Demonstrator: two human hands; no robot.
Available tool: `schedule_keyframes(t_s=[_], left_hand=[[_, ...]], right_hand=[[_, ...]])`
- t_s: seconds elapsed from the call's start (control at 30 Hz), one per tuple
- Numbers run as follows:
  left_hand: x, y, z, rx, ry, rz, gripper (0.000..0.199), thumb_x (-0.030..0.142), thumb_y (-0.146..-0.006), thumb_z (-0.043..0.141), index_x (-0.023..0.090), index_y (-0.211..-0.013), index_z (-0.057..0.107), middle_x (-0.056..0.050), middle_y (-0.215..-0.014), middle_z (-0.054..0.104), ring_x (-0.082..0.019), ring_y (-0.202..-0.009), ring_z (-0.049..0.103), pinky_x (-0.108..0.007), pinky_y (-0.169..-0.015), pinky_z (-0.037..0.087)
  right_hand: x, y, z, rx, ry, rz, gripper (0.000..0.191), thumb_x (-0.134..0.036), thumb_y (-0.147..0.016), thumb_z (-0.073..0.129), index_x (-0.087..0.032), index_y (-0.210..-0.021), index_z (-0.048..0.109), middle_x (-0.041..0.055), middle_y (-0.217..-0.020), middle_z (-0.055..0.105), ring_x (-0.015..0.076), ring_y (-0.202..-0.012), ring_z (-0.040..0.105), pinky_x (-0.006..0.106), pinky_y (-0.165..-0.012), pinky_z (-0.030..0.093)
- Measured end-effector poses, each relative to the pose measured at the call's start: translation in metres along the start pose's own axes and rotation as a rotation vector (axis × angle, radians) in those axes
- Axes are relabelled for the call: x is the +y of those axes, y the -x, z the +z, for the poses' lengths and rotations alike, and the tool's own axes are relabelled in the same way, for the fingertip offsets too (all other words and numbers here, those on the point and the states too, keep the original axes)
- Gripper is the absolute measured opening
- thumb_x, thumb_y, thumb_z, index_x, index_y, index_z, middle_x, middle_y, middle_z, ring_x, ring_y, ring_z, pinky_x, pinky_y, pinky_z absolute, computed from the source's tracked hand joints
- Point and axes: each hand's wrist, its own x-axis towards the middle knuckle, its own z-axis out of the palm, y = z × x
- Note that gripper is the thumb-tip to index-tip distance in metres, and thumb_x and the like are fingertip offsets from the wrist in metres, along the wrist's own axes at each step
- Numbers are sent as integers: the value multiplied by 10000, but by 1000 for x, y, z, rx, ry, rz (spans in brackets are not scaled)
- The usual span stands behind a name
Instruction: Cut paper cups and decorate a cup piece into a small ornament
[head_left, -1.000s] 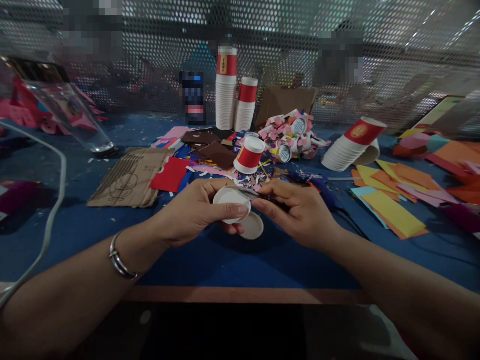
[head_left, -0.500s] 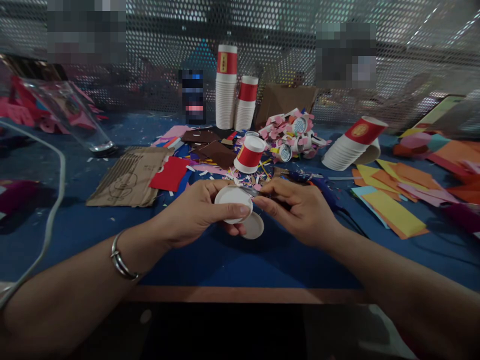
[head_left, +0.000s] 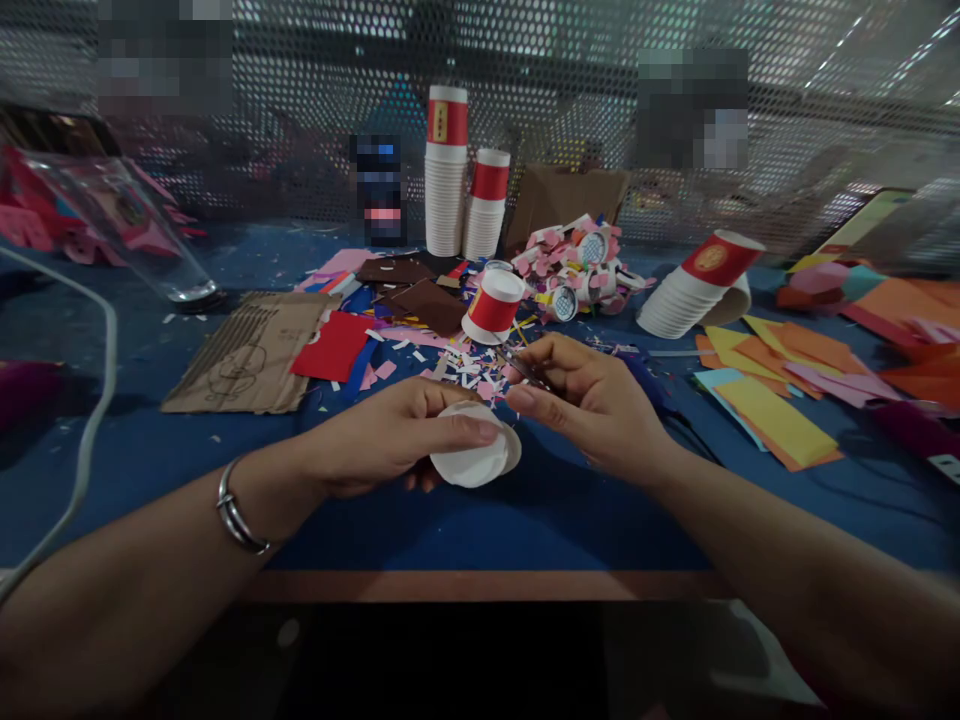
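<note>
A mesh screen point(head_left: 315, 100) rises beyond the cup point(head_left: 495, 304). The worktop point(head_left: 450, 545) spreads around the cup on all sides. A clear bottle point(head_left: 146, 225) is well to the cup's left, with cardboard point(head_left: 244, 355) between them and nearer the wearer. A tall stack point(head_left: 445, 190) and a short stack point(head_left: 486, 205) of cups stand behind the cup; a tilted stack point(head_left: 697, 285) leans to its right.

On the cup's near side, the left hand point(head_left: 397, 435) lies toward the left, its grip pinching a white disc point(head_left: 466, 455) under the thumb. The right hand point(head_left: 592, 400) is nearer and to the right of the cup, its grip pinching a metal tool point(head_left: 519, 364), partly hidden by fingers. A second disc point(head_left: 514, 446) peeks out beneath the first; whether it is also held, I cannot tell. Paper scraps point(head_left: 471, 372) litter the worktop just in front of the cup.
</note>
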Motion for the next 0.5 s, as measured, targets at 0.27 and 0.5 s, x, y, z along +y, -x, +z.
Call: schedule_keyframes(t_s=[0.27,0.5], left_hand=[[-1,0,1,-57,-5,-44,295,389,-818,840,160,-944,703,48,-653,632,-70,-446,532,-154,-393,437],[0,-5,-2,208,31,74,243,269,-751,883,144,-919,758,20,-742,676,-47,-526,507,-147,-432,356]], right_hand=[[-1,-1,4,-216,-223,62,383,-539,-936,761,-175,-1001,663,14,-879,669,108,-678,607,252,-617,497],[5,-4,-1,-171,-223,56,340,-497,-917,793,-189,-972,660,13,-845,677,145,-743,670,297,-724,552]])
